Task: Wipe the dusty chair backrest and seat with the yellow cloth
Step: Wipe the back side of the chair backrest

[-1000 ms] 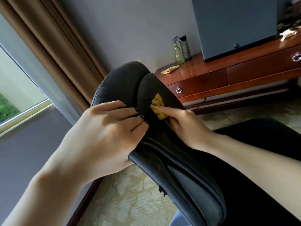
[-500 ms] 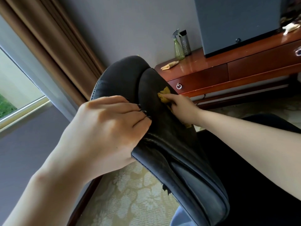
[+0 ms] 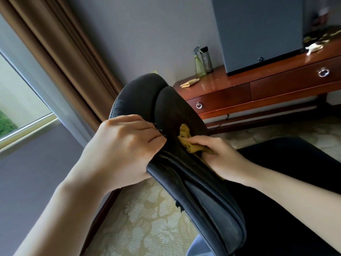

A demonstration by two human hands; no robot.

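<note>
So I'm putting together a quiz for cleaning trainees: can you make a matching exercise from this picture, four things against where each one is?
Things:
1. yellow cloth
2. left hand
3. green spray bottle
4. right hand

Places:
A. standing on the wooden desk
B. gripping the edge of the backrest
C. bunched against the backrest's front
D. holding the cloth to the chair

Pairs: 1-C, 2-B, 3-A, 4-D
</note>
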